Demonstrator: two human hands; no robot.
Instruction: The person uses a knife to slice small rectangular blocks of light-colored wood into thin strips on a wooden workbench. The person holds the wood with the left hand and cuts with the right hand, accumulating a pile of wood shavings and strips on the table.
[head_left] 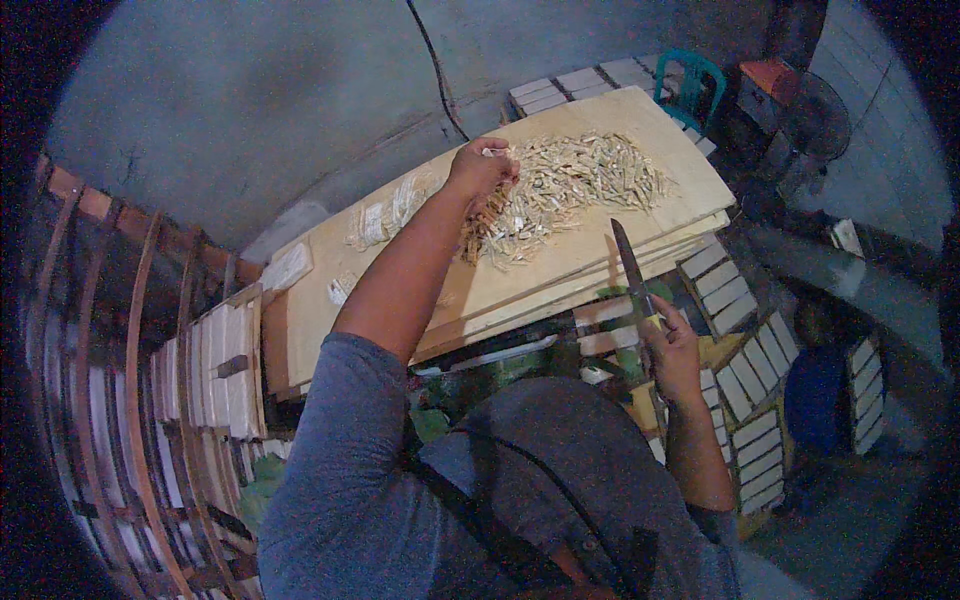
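Right hand [672, 350]: closed around the handle of a long knife [628, 255]. Blade points up and away from me, just off the near edge of the plywood tabletop [690, 160], apart from the pile.

Left hand [485, 165]: fingers curled, at the left side of the heap of short pale strips [595, 175]. Something whitish shows by the fingertips, but I can't tell whether I'm gripping it or just have the fingers bent over it.

The strips are where the work is: spread loose across the middle and far right of the tabletop, lying every which way, with a browner patch under my left wrist. Material too small to call from here.

Progress, my read: partial. Left of my forearm there are a few pale clumps [375, 225], set apart from the heap and more gathered; they could be the sorted or finished portion, though I can't make out any binding. A flat whitish slab [287, 265] lies at the left end, role unclear. The loose heap is much bigger than the clumps, so I'd judge most of it is left. Knife isn't touching any strip, so no cut in progress.
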